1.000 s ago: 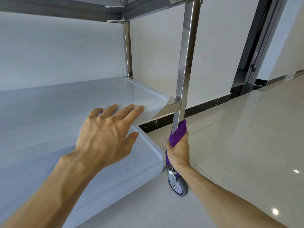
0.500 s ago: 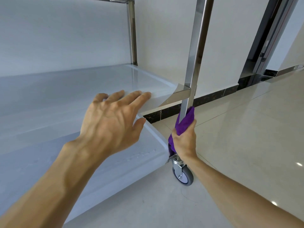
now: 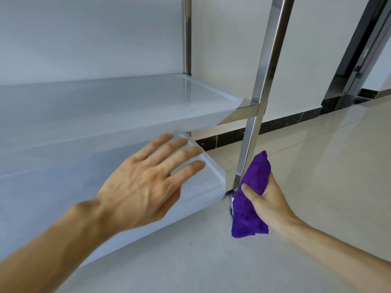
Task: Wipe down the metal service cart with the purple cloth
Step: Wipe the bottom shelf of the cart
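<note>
R hand (image 3: 267, 198) grips cloth (image 3: 251, 199) at base of near-right post (image 3: 257, 115). L hand (image 3: 146, 182) w/ fingers spread flat over bottom shelf (image 3: 203, 191) corner, holding nothing.

Left hand (image 3: 146, 182) spread flat, fingers (image 3: 179, 153) straight; right hand (image 3: 268, 199) curled in a grip, thumb on top

Right hand (image 3: 269, 203): grips purple cloth (image 3: 251, 197) beside cart post (image 3: 257, 106)
Left hand (image 3: 148, 182): fingers spread over lower shelf (image 3: 203, 187)
Floor (image 3: 317, 166): pale tile
</note>
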Demonstrator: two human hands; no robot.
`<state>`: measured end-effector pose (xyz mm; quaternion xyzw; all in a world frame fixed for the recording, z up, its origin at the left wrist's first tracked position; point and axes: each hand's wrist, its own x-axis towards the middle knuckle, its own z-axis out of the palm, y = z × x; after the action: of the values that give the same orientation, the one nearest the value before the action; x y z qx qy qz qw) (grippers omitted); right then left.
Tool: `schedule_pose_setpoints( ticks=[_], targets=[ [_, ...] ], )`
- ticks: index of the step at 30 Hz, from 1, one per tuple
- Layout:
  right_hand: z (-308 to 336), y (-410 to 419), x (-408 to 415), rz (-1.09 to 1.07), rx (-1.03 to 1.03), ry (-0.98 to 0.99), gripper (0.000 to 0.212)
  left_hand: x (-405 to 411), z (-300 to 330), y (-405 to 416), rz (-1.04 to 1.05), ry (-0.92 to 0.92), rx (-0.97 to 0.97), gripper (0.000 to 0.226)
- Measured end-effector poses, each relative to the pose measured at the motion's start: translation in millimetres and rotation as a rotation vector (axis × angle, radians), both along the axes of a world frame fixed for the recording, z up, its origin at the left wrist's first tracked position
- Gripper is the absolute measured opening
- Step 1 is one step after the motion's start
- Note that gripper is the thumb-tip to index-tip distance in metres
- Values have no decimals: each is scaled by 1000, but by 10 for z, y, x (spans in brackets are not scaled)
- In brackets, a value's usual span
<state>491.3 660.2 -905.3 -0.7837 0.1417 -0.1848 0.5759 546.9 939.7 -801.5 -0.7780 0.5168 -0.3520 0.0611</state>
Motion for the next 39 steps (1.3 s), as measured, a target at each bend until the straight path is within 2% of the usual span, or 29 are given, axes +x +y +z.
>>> schedule_pose_setpoints(
  ticks=[3, 5, 7, 9, 10, 11, 13, 14, 15, 18, 20, 22, 25, 29, 32, 39],
  targets=[
    [216, 142, 129, 57, -64, -38, 46, -15, -287, 244, 133, 157, 85, 44],
    [326, 244, 324, 40, -147, -81, 43, 58, -388, 371, 253, 298, 54, 42],
    [422, 371, 513, 44, -314, -156, 42, 136, -473, 473, 370, 476, -39, 46],
    [421, 483, 667, 171, -549, -184, 50, 223, -586, 542, 459, 592, -92, 49],
    [371, 521, 735, 304, -679, -98, 56, 269, -651, 562, 492, 618, -100, 50],
    [298, 562, 781, 476, -810, 96, 63, 310, -717, 570, 517, 638, -105, 51],
    [150, 633, 831, 760, -997, 562, 92, 376, -845, 575, 564, 685, -117, 53],
    [110, 653, 854, 802, -1014, 633, 104, 404, -907, 577, 587, 712, -124, 54],
    [83, 676, 881, 778, -979, 591, 107, 434, -970, 583, 606, 736, -132, 54],
    [-31, 777, 955, 594, -828, 414, 92, 534, -1138, 612, 653, 773, -177, 57],
    [-209, 858, 960, 531, -912, 439, 82, 578, -1257, 643, 709, 837, -183, 60],
    [-388, 887, 956, 497, -1026, 428, 83, 551, -1423, 677, 771, 883, -104, 66],
    [-398, 682, 1075, 453, -1047, 395, 83, 487, -1616, 730, 785, 890, -90, 76],
    [-333, 373, 1435, 388, -1060, 554, 76, 532, -1689, 730, 785, 884, -95, 67],
    [-336, 558, 1633, 324, -1027, 620, 74, 516, -1714, 726, 777, 876, -101, 67],
    [-424, 1108, 1121, 618, -1097, 423, 85, 368, -1694, 829, 768, 877, -95, 67]
  ],
)
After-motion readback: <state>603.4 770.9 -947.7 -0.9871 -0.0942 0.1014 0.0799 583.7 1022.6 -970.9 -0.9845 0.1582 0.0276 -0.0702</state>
